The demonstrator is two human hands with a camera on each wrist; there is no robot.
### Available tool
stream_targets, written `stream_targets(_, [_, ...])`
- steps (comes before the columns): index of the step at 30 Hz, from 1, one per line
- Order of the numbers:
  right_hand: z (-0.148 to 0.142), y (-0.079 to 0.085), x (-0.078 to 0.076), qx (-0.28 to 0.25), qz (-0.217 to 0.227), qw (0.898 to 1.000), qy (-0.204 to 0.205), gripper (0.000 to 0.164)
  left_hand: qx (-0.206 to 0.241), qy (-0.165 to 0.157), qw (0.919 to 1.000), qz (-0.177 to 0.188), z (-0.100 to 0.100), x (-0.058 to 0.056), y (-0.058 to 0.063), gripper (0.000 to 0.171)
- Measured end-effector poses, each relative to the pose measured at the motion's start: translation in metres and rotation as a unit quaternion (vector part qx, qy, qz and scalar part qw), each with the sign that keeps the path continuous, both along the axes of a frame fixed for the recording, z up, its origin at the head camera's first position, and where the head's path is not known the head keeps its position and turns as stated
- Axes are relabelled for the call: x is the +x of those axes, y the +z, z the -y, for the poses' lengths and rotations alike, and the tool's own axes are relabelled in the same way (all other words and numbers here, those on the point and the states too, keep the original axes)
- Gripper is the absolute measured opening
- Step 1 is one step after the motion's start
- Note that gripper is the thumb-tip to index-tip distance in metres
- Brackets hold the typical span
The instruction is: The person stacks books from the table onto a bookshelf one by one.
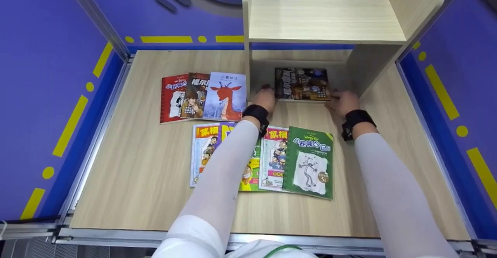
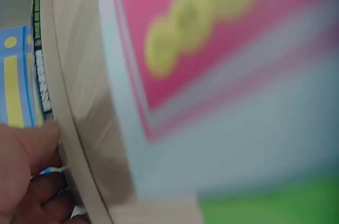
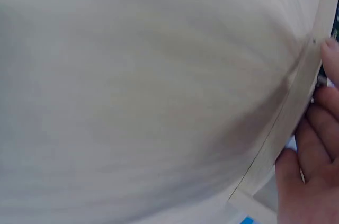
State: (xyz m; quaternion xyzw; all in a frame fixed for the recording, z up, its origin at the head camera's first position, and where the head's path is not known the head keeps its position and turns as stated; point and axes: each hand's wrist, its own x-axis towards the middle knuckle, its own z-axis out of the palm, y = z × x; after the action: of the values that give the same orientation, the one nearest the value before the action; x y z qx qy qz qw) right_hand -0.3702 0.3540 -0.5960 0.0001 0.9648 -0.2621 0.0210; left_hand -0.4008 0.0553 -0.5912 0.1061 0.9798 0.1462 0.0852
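Left hand [image 1: 266, 98] and right hand [image 1: 344, 102] hold the dark book [image 1: 302, 83] (likely light, bendy, slick) by its ends, a sensible grip.

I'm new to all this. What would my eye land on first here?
Likely the pale book with a red deer, at the right end of three overlapping books left of the wooden shelf. Next, perhaps, the dark book in the shelf's lower compartment, with the left hand and right hand at its two ends.
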Motion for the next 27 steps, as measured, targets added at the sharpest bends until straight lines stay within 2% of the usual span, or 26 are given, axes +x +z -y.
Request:
stream_targets(3, [-0.002,0.003,-0.002,-0.02,0.045,0.998,0.025,0.061,0.003,-0.043,0.9985,0.033,0.011,0.001,0.008,0.037])
stream_targets(8, [-0.007,0.013,-0.001,-0.061,0.127,0.988,0.061,0.073,0.009,-0.063,0.9944,0.085,0.026,0.001,0.015,0.08])
stream_targets(11, [-0.006,0.019,0.005,-0.056,0.129,0.987,0.072,0.07,-0.007,-0.065,0.9938,0.09,0.031,0.003,0.017,0.086])
stream_targets(13, [-0.003,0.021,0.013,-0.044,0.106,0.991,0.072,0.067,-0.012,-0.072,0.9937,0.085,0.033,0.009,0.02,0.083])
stream_targets(17, [0.004,0.021,0.042,-0.049,0.035,0.997,0.041,0.062,-0.011,-0.095,0.9931,0.068,0.033,0.029,0.029,0.089])
stream_targets(19, [0.007,0.02,0.062,-0.064,0.023,0.997,0.021,0.063,-0.02,-0.102,0.9931,0.055,0.031,0.041,0.034,0.095])
stream_targets(23, [0.013,0.018,0.098,-0.076,0.061,0.995,-0.001,0.076,-0.031,-0.11,0.993,0.029,0.024,0.067,0.037,0.1])
stream_targets(25, [0.015,0.019,0.112,-0.07,0.089,0.994,-0.009,0.084,-0.026,-0.12,0.9923,0.019,0.02,0.079,0.038,0.099])
stream_targets(27, [0.018,0.021,0.122,-0.056,0.093,0.994,-0.013,0.087,-0.017,-0.123,0.9922,0.009,0.017,0.09,0.039,0.097])
